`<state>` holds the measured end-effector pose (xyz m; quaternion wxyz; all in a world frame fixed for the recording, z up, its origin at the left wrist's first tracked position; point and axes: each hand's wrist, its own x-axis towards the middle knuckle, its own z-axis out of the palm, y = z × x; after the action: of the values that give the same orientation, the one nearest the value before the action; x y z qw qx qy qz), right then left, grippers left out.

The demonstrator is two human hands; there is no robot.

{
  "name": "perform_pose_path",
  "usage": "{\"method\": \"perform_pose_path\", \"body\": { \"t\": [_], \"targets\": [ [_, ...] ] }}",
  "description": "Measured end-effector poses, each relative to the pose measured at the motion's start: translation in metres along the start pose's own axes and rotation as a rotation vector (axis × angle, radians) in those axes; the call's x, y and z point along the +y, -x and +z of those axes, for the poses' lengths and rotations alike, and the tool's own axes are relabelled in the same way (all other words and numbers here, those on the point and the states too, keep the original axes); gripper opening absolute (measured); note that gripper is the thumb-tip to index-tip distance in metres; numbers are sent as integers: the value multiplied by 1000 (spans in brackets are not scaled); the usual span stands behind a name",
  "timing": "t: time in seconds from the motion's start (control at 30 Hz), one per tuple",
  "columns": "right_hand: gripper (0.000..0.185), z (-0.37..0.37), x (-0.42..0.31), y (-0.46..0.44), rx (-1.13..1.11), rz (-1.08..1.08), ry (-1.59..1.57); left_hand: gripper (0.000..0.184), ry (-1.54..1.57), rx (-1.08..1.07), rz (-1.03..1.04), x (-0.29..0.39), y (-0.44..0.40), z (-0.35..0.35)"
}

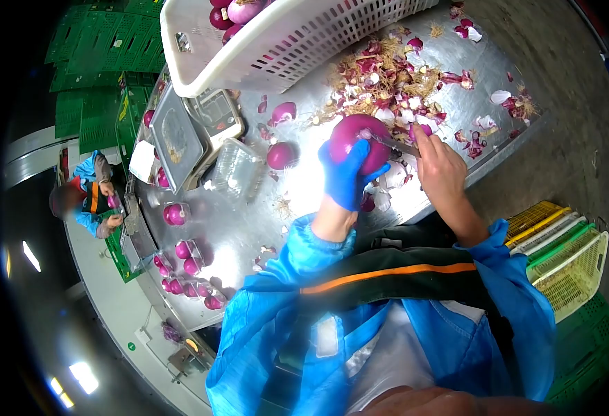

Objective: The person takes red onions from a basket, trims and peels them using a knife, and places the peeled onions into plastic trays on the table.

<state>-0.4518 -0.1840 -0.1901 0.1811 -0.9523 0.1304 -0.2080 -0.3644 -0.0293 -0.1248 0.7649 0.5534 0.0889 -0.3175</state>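
Observation:
My left hand (347, 175), in a blue glove, is wrapped round a large red onion (349, 135) above the metal table (263, 222). In my bare right hand (440, 166) is a small knife (399, 145), its blade reaching left to the onion's end. Fingers hide most of the knife's handle. Just beyond the hands lies a heap of onion skins and roots (388, 80). Two loose red onions, one (281, 155) nearer and one (284, 112) farther, sit on the table left of my left hand.
A white perforated crate (249, 62) holding red onions stands at the back. To the left are a scale (214, 118), a clear plastic tray (236, 168) and several packed onions (189, 256). Another person (96, 194) works at far left. Stacked crates (568, 270) stand at right.

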Motion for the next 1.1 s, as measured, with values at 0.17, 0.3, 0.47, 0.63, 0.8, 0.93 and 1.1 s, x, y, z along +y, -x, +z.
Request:
{"method": "perform_pose_path", "body": {
  "t": [0.17, 0.3, 0.47, 0.63, 0.8, 0.93, 1.1],
  "targets": [
    [42, 11, -7, 1, -92, 149, -237, 48, 22, 73, 43, -5, -3, 2],
    [31, 15, -20, -2, -231, 339, -446, 46, 38, 99, 31, -8, -12, -2],
    [31, 68, 30, 5, -432, 651, -627, 46, 5, 44, 41, -13, -13, -8],
    [29, 16, 7, -6, -231, 295, -483, 48, 0, -68, -7, 0, -17, -11],
    [49, -14, 7, -12, -74, -119, -173, 44, 53, -130, -63, 20, -19, -19],
    [40, -13, 11, -17, 43, -232, -67, 42, 61, -146, -111, 26, -16, -18],
    [32, -16, 14, -22, 102, -259, 17, 44, -54, -249, -46, 22, -20, -26]
  ]
}}
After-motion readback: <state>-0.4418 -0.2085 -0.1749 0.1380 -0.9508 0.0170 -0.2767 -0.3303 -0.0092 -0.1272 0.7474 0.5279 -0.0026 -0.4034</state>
